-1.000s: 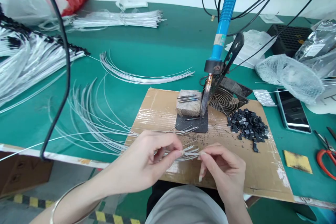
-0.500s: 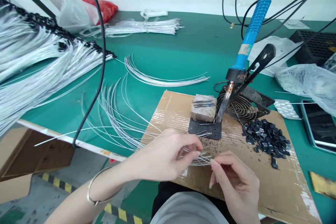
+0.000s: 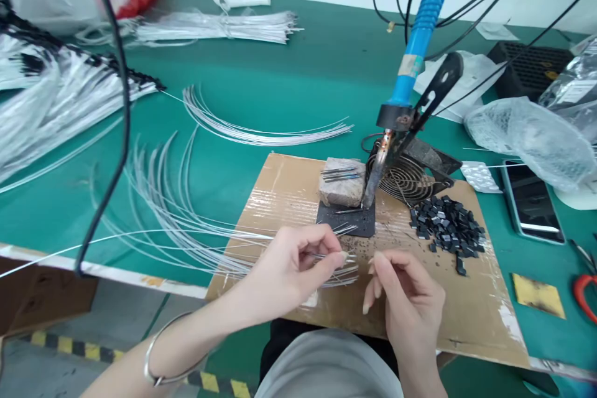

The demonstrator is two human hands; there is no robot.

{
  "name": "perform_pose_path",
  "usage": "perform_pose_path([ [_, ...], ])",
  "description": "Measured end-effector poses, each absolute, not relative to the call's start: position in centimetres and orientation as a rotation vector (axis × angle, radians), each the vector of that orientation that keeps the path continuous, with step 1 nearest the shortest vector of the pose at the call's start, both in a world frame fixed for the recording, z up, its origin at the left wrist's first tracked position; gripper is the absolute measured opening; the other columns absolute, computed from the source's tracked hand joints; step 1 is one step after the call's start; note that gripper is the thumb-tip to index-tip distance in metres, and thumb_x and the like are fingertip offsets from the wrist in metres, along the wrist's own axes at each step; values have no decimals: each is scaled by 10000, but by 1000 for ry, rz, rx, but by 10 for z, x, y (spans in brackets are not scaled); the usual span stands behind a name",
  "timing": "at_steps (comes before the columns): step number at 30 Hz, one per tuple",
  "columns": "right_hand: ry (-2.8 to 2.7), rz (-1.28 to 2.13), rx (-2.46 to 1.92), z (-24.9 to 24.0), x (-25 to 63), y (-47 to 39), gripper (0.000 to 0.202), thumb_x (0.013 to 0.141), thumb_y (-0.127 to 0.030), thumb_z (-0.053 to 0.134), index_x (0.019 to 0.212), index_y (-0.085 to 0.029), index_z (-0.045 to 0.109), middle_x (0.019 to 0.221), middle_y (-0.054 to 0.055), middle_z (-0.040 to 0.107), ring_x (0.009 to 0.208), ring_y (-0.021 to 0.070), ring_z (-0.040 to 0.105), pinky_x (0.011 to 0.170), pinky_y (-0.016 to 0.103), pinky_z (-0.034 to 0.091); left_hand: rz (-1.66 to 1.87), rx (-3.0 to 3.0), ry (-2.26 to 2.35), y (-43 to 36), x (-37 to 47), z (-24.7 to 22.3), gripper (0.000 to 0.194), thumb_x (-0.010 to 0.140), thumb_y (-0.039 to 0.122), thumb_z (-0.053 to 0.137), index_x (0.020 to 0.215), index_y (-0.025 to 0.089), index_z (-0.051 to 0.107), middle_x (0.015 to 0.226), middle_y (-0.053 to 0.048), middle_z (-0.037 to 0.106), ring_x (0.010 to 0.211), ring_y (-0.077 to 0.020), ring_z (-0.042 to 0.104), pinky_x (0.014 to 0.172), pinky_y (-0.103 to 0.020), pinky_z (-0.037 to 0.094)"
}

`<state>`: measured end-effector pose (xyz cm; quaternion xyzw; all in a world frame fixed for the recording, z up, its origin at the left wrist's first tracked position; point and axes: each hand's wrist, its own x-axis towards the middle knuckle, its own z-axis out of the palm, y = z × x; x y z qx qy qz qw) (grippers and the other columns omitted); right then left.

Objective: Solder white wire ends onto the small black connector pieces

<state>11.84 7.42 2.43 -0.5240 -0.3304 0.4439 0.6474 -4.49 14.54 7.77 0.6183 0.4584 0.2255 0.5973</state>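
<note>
My left hand (image 3: pixel 310 258) is closed on several thin white wires (image 3: pixel 200 239), whose tips stick out past the thumb and fingers over the cardboard. The long ends of the wires trail left across the green table. Just right of those tips, apart from them, my right hand (image 3: pixel 408 289) has its thumb and forefinger brought together; whether anything small is pinched there is hidden. Ahead of the hands, a soldering iron (image 3: pixel 422 31) with a blue handle rests tilted, its tip down at a black plate (image 3: pixel 352 222). A pale block (image 3: pixel 342 189) carries several short thin rods.
A heap of small black pieces (image 3: pixel 448 230) lies on the cardboard sheet (image 3: pixel 466 317), near a round fan grille (image 3: pixel 403 180). Farther right are a phone (image 3: pixel 532 202), a yellow sponge (image 3: pixel 538 295) and red-handled scissors (image 3: pixel 585 295). A black cable (image 3: pixel 122 106) hangs at left.
The view has shifted, so the table things appear farther left and slightly higher. My right hand has drawn away from the wire tips. My left hand keeps its hold on the wires.
</note>
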Motion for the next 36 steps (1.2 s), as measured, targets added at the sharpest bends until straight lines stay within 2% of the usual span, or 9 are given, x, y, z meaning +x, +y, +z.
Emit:
perform_pose_path([
  [5, -599, 1239, -1124, 28, 109, 74, 173, 911, -404, 794, 931, -243, 856, 785, 19, 749, 451, 65, 587, 378, 156, 530, 546, 1396, 1051, 146, -43, 78, 259, 889, 368, 638, 751, 149, 638, 633, 23, 555, 575, -100, 429, 519, -213, 319],
  [15, -440, 1407, -1059, 34, 105, 76, 201, 807, -436, 892, 868, -247, 861, 690, -23, 707, 401, 36, 572, 356, 109, 489, 638, 1403, 1030, 142, -40, 72, 259, 927, 347, 635, 761, 149, 658, 659, -10, 624, 611, -120, 525, 548, -213, 401],
  [28, -405, 1477, -1033, 36, 108, 76, 201, 792, -429, 905, 808, -238, 846, 614, -34, 685, 382, 40, 557, 335, 95, 476, 610, 1563, 1056, 133, -45, 66, 276, 984, 345, 575, 772, 179, 633, 624, 23, 577, 547, -106, 402, 485, -231, 292],
  [36, -440, 1644, -860, 21, 118, 77, 134, 870, -358, 847, 825, -231, 839, 674, -24, 719, 390, 35, 537, 332, 93, 489, 552, 1560, 1070, 135, -45, 71, 277, 954, 346, 582, 759, 166, 661, 608, 22, 545, 546, -109, 369, 480, -241, 269],
])
